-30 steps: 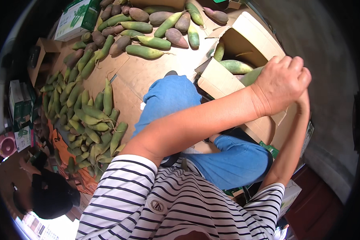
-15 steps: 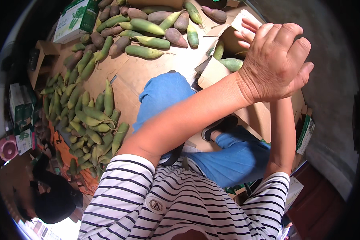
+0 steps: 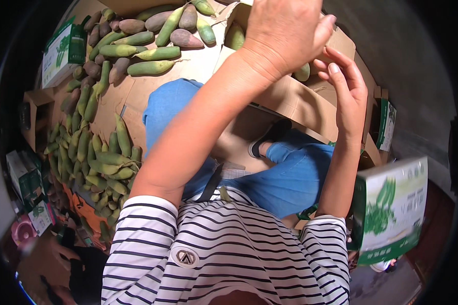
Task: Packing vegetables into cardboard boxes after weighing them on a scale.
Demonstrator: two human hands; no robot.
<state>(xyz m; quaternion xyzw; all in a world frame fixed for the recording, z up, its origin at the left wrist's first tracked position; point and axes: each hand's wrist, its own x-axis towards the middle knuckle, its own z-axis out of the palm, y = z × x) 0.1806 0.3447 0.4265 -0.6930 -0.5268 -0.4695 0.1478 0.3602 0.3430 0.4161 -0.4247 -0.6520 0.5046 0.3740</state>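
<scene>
My left hand (image 3: 285, 35) is over an open cardboard box (image 3: 295, 99), its back toward me. Its fingers run past the picture's top edge, so what they do is hidden. Just right of it, my right hand (image 3: 346, 86) has loosely curved fingers, apart from one another, with nothing visible in them. Its fingertips are near the left thumb. Inside the box, a green radish (image 3: 303, 72) shows below the left hand, and another (image 3: 235, 36) lies near the box's left side.
Green and purplish radishes (image 3: 152, 53) lie on cardboard ahead. A large heap of green radishes (image 3: 86, 152) spreads at left. Green-and-white cartons stand at far left (image 3: 61, 53) and near right (image 3: 392, 208). My bent knee (image 3: 170, 101) is beside the box.
My hands have shifted left and upward in the picture, and the right hand now shows beside the left instead of behind it. The view has turned, bringing a carton into sight at right.
</scene>
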